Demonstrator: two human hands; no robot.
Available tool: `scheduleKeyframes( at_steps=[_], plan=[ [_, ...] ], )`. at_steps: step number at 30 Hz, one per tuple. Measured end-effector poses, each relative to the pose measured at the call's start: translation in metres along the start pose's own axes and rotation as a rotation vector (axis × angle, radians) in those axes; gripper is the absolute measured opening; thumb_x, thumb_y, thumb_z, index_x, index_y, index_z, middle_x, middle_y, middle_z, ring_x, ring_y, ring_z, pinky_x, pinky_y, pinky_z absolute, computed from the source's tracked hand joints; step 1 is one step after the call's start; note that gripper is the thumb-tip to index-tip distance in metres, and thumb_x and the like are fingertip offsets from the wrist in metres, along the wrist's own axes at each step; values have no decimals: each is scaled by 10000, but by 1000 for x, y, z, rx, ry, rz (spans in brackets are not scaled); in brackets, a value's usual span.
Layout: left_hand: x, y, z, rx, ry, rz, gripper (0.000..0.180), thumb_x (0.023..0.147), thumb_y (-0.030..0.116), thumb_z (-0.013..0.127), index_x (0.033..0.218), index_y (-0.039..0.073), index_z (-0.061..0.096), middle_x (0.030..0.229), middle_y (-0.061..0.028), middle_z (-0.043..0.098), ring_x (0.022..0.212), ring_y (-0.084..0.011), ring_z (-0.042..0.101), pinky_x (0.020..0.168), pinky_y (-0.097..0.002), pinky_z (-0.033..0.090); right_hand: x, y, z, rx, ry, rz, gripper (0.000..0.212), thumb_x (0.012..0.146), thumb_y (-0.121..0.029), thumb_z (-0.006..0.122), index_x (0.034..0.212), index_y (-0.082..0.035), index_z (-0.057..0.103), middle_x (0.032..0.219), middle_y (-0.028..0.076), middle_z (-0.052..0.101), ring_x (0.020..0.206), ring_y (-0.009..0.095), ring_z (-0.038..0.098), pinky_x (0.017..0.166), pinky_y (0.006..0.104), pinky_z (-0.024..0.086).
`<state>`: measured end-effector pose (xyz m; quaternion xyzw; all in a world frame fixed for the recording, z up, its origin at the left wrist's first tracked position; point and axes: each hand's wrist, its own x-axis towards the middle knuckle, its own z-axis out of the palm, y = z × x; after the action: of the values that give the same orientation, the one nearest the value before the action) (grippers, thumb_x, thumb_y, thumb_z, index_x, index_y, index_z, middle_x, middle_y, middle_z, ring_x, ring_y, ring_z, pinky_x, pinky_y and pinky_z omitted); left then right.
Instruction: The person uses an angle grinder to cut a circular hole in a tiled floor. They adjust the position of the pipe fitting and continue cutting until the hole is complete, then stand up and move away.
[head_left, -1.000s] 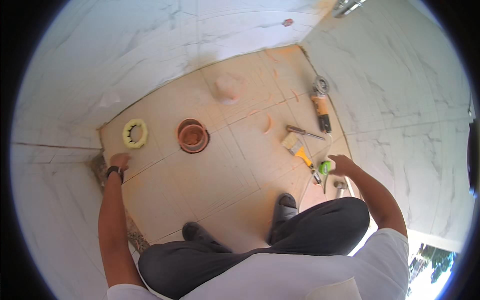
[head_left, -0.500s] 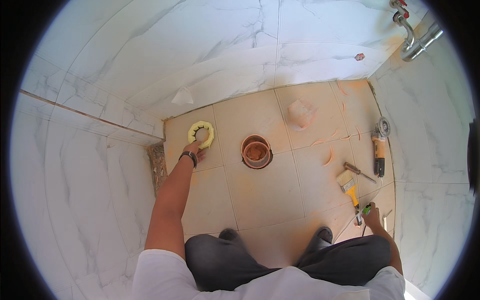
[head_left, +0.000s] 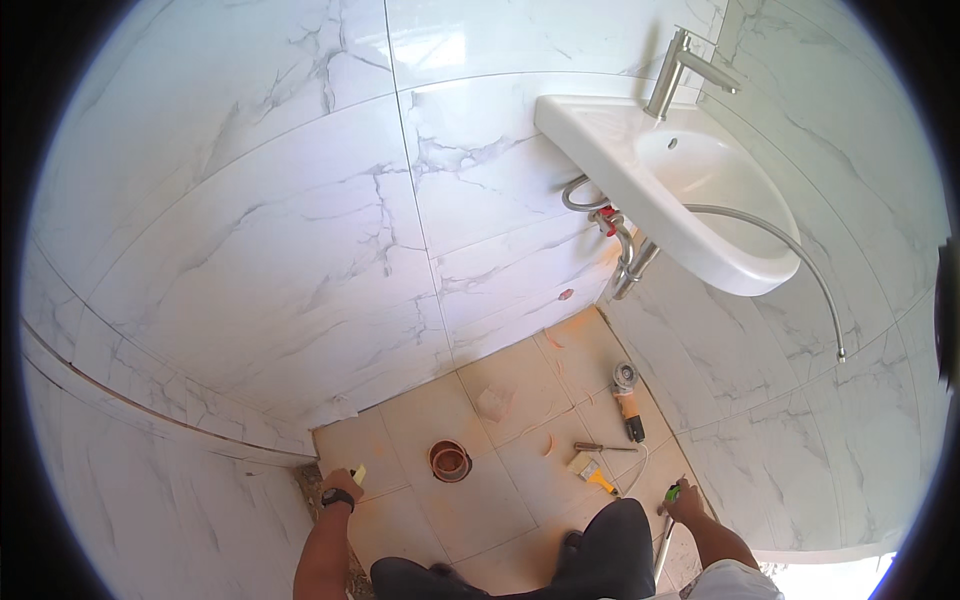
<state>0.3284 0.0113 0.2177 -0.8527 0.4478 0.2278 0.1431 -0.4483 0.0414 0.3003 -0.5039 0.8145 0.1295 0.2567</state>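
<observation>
At the left edge of the floor, my left hand [head_left: 341,483] has its fingers closed on the pale yellow toilet seal ring [head_left: 358,474]; most of the ring is hidden. My right hand [head_left: 686,503] is closed around a small green and black object [head_left: 672,493] at the lower right, too covered to name. Between the hands, a round orange-brown drain pipe [head_left: 450,461] sits in a hole cut in the floor tiles, with a smaller ring inside its rim. Near my right hand lie a yellow-handled paintbrush [head_left: 592,474] and a screwdriver [head_left: 605,447].
An angle grinder [head_left: 628,402] rests by the right wall, its cord trailing towards me. Orange shavings [head_left: 550,445] and a dusty pale lump [head_left: 493,403] lie on the tiles. A white corner washbasin [head_left: 660,190] juts out above, with a metal hose [head_left: 800,250] hanging over it.
My view has swung up and right, bringing the washbasin in. My left hand, earlier at the ring on the floor, now grips it and has drawn it back. My right hand keeps its green object.
</observation>
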Motion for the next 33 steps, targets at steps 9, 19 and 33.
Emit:
scheduleKeyframes(
  at_steps=[9, 19, 33],
  plan=[
    [-203, 124, -271, 101, 4, 365, 502, 692, 436, 844, 1030, 69, 780, 1049, -122, 756, 911, -284, 738, 817, -371, 588, -136, 21, -91, 306, 20, 35, 760, 695, -325, 867, 1317, -85, 502, 1215, 266, 578, 1170, 420, 588, 981, 482, 509],
    [-266, 423, -517, -1760, -434, 634, 294, 941, 227, 711, 1100, -6, 626, 1032, -102, 651, 988, -214, 653, 940, -358, 550, -263, 96, -138, 485, 47, 45, 732, 698, -390, 868, 1257, -44, 545, 1085, 264, 673, 1052, 441, 648, 916, 501, 528],
    [-306, 390, -385, -1077, -432, 71, 761, 920, 549, 640, 1470, 65, 437, 1515, -155, 417, 1234, -356, 505, 1107, -537, 389, -299, 197, -182, 494, -49, 162, 648, 709, -266, 848, 1274, -83, 588, 1078, 191, 716, 1016, 361, 694, 899, 454, 565]
  ],
)
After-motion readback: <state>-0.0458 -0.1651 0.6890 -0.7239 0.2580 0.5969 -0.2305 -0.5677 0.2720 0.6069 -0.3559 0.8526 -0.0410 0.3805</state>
